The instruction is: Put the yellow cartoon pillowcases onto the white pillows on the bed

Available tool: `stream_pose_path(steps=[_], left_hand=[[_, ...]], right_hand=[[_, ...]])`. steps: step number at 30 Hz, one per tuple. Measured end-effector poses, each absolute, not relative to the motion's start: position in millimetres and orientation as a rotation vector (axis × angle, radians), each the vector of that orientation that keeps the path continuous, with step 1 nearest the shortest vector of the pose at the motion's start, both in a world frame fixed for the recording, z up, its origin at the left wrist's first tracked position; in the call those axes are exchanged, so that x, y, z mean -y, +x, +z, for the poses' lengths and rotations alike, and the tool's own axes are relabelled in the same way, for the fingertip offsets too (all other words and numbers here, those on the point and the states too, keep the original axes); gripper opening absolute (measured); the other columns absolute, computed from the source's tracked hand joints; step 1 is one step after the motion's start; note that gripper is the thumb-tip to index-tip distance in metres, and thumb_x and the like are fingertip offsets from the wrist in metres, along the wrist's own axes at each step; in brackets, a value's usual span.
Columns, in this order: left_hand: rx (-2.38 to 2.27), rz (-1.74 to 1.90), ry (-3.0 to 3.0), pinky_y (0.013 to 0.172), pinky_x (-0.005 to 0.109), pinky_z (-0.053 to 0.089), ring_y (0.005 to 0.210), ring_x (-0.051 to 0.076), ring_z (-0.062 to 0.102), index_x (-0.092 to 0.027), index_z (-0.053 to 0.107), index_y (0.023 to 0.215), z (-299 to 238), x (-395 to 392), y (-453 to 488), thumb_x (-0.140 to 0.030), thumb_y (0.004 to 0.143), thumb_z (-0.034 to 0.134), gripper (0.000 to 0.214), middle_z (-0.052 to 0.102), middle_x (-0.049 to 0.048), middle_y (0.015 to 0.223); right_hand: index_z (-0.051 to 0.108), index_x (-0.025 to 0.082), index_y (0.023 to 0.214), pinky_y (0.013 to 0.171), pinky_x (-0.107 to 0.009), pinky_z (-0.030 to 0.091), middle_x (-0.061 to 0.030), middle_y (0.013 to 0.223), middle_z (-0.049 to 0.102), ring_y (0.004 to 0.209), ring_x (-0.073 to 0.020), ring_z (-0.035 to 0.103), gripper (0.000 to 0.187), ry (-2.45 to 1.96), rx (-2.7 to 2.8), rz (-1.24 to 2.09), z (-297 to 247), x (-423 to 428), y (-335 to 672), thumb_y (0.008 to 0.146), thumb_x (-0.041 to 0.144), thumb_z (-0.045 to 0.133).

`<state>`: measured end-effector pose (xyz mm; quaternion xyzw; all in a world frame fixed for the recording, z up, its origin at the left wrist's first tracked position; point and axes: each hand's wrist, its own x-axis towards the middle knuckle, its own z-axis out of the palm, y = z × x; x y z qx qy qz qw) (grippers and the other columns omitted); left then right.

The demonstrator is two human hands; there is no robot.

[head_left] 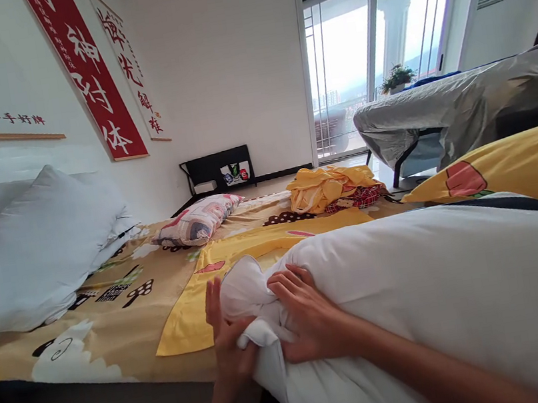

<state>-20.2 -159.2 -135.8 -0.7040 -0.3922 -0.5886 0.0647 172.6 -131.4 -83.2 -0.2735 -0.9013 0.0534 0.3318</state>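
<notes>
Now a big white pillow [403,289] is held by its bunched end, low in the frame, from the middle to the right edge. It is gripped by both hands: a fold of it is pinned under the thumb of the left hand [230,348], with the fingers set up behind, and a bunch of it is squeezed by the bent fingers of the right hand [311,316]. It seems best if the folds are held firmly but not yanked, so that nothing is torn. Lumps are likely smoothed better bit by bit, while the fat part is steadied. Just past the hands, a yellow cloth [186,321] is spread over the patterned sheet [133,346]; it could be rumpled if the pillow is dragged. Farther off, near the middle, a patchwork cushion [205,219] is seen, and a yellow and red heap [332,185] is piled to its right.
</notes>
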Motion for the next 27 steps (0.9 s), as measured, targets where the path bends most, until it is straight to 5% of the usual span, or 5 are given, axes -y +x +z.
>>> stream_pose_path(steps=[2,11,18,22,27], left_hand=[[1.272,-1.819,-2.39,0.11,0.058,0.025,0.143,0.039,0.014,-0.02,0.07,0.072,-134.4,154.4,-26.3,-0.041,0.086,0.051,0.032,0.007,-0.0015,0.16],[1.318,-1.783,-2.337,0.083,0.03,0.048,0.099,0.02,0.057,-0.019,0.067,0.077,-116.4,155.6,-20.4,-0.027,0.085,0.056,0.016,0.057,0.0073,0.106],[1.239,-1.901,-2.202,0.071,0.025,0.046,0.076,0.013,0.058,-0.018,0.064,0.072,-76.9,150.1,15.4,-0.021,0.086,0.058,0.015,0.063,0.001,0.079],[1.184,-1.948,-2.159,0.062,0.025,0.04,0.06,0.01,0.049,-0.017,0.051,0.056,-41.2,149.1,32.0,-0.019,0.085,0.057,0.029,0.055,-0.0022,0.061],[1.017,-1.981,-2.037,0.055,0.025,0.035,0.053,0.007,0.037,-0.017,0.038,0.05,-0.3,149.5,47.6,-0.016,0.081,0.058,0.036,0.042,-0.0048,0.053]], right_hand=[[0.045,0.021,0.097,0.109,-0.045,0.014,-0.0048,0.105,0.055,0.103,-0.0231,0.049,0.049,-0.692,2.353,0.139,-85.1,132.8,172.2,0.058,0.038,0.069],[0.049,0.019,0.103,0.109,-0.049,0.016,-0.0103,0.114,0.057,0.114,-0.0263,0.047,0.043,-0.845,2.383,0.121,-69.1,137.0,174.9,0.068,0.039,0.064],[0.015,0.008,0.149,0.112,-0.06,0.009,-0.0244,0.154,0.019,0.144,-0.0389,0.007,0.114,-1.051,2.598,0.33,-39.6,164.9,195.8,0.062,0.063,0.065],[0.001,0.009,0.151,0.112,-0.06,0.003,-0.0228,0.156,0.011,0.145,-0.0357,0.001,0.123,-1.276,2.45,0.332,-22.0,155.8,194.5,0.059,0.052,0.07],[0.046,0.019,0.128,0.102,-0.056,0.027,-0.0119,0.13,0.047,0.125,-0.0339,0.037,0.079,-1.156,2.429,0.202,25.4,135.6,187.5,0.056,0.038,0.071]])
